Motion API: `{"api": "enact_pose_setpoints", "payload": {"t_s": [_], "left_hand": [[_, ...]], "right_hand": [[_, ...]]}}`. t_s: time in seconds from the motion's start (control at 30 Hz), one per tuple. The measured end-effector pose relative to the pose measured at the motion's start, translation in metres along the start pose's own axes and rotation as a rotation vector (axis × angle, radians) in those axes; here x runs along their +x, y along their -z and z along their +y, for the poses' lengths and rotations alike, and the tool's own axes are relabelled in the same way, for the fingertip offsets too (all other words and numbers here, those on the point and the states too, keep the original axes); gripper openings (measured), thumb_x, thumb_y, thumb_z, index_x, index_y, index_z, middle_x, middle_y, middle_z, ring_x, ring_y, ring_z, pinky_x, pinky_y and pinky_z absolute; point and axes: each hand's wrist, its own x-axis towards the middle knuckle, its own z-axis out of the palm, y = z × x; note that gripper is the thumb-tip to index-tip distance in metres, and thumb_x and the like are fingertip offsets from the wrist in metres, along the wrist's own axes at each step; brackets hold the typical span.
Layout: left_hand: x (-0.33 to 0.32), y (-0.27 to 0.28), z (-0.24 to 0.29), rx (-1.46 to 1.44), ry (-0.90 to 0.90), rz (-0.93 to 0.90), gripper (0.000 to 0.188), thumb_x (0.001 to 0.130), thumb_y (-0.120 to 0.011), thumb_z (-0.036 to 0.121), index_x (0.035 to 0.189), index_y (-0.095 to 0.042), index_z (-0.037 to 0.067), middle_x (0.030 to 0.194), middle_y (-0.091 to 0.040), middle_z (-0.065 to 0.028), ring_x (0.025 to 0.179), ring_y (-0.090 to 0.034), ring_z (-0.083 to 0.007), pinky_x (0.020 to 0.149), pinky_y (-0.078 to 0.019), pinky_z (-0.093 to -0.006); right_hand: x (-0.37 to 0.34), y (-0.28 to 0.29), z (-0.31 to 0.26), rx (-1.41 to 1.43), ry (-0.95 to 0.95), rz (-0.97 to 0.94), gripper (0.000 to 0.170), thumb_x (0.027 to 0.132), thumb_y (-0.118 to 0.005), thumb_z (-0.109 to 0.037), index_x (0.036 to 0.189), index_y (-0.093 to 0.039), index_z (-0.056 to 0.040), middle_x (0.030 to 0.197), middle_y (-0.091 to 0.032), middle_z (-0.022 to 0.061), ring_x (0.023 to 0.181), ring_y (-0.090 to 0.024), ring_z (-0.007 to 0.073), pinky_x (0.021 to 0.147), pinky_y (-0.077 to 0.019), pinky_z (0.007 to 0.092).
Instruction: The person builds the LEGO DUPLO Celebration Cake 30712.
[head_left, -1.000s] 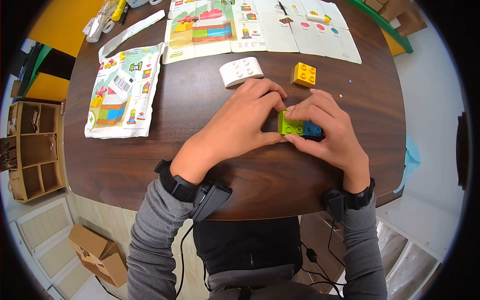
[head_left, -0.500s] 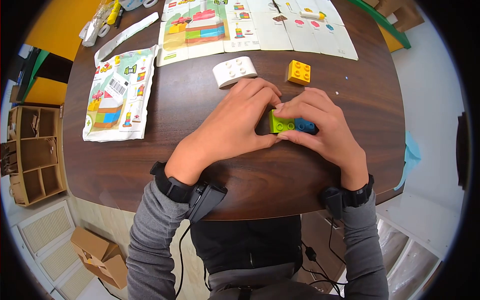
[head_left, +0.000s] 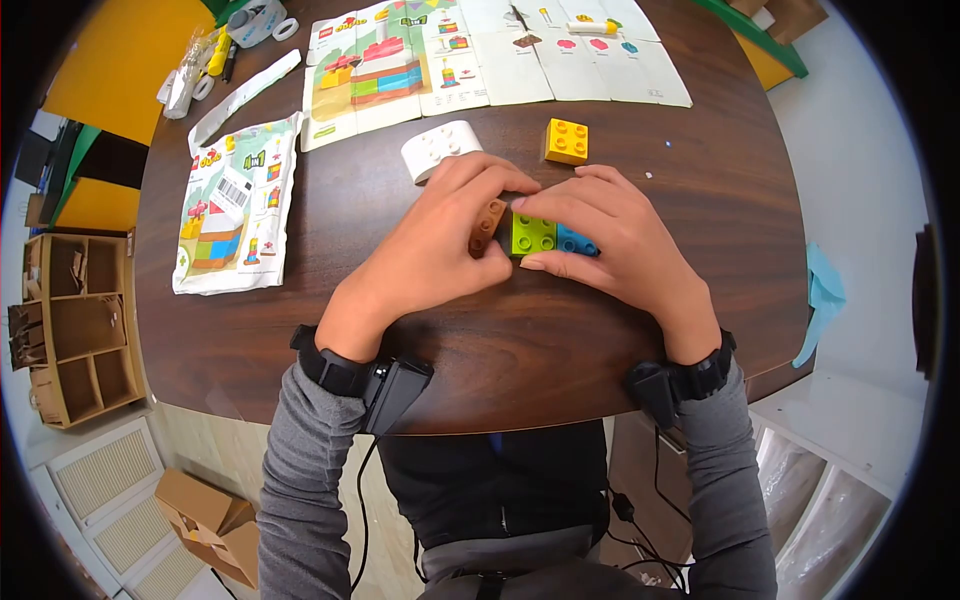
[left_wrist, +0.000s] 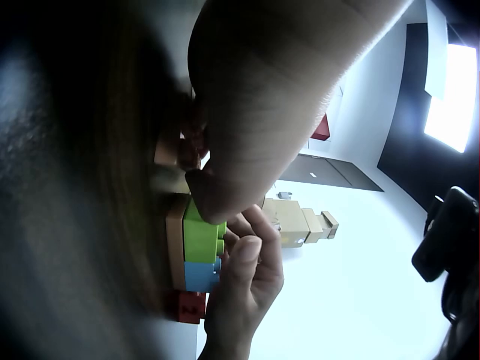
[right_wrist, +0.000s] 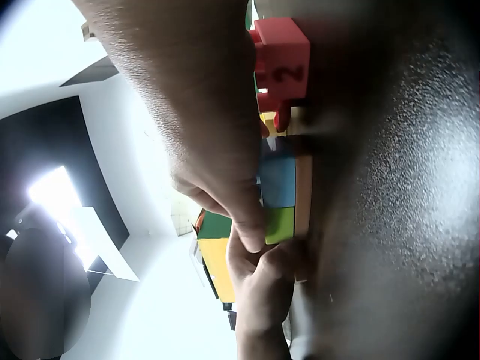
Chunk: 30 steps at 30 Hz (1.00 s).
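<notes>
the left hand (head_left: 425, 240) is half closed, with fingers and thumb around a brown studded plastic brick (head_left: 487, 228). the right hand (head_left: 630, 235) is curved, pinching a lime-green square plastic brick (head_left: 534, 238) beside a blue plastic brick (head_left: 577, 241), on the dark brown wooden table (head_left: 520, 340). inside the white printed packet (head_left: 233, 215), i cannot tell.

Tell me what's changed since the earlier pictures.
The left hand has shifted left, away from the green brick, and a brown brick now shows in its grip. The right hand still holds the green brick beside the blue brick. The white brick and yellow brick stay put.
</notes>
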Motion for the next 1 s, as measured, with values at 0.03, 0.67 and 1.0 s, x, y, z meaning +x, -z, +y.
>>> {"api": "enact_pose_setpoints", "payload": {"t_s": [0.03, 0.67, 1.0], "left_hand": [[0.001, 0.001, 0.001, 0.002, -0.005, 0.0, 0.049, 0.065, -0.062, 0.001, 0.114, -0.056, 0.003, 0.11, -0.056, -0.0127, 0.105, -0.052, -0.0318, 0.094, -0.0424, -0.0368], [-0.001, 0.004, 0.012, 0.191, 0.007, -0.054, 0.043, 0.073, -0.079, 0.035, 0.102, -0.064, 0.007, 0.104, -0.063, -0.0064, 0.1, -0.057, -0.0276, 0.094, -0.0396, -0.0378], [0.0, 0.01, 0.009, 0.342, 0.109, 0.027, 0.036, 0.07, -0.081, 0.033, 0.089, -0.064, 0.008, 0.086, -0.059, -0.0048, 0.084, -0.056, -0.0238, 0.079, -0.0405, -0.034]], "right_hand": [[0.001, 0.002, 0.001, -0.008, -0.006, 0.035, 0.029, 0.079, -0.074, -0.025, 0.102, -0.067, -0.0092, 0.096, -0.066, 0.006, 0.089, -0.061, 0.0242, 0.087, -0.0453, 0.0372], [-0.004, 0.011, 0.024, -0.139, -0.378, 0.151, 0.024, 0.089, -0.063, -0.014, 0.111, -0.062, -0.0042, 0.105, -0.062, 0.0106, 0.099, -0.06, 0.0295, 0.086, -0.0478, 0.0386], [-0.003, 0.007, 0.026, -0.123, -0.313, 0.194, 0.029, 0.089, -0.065, -0.017, 0.115, -0.062, -0.0042, 0.115, -0.061, 0.0113, 0.104, -0.059, 0.0294, 0.09, -0.0479, 0.038]]}}
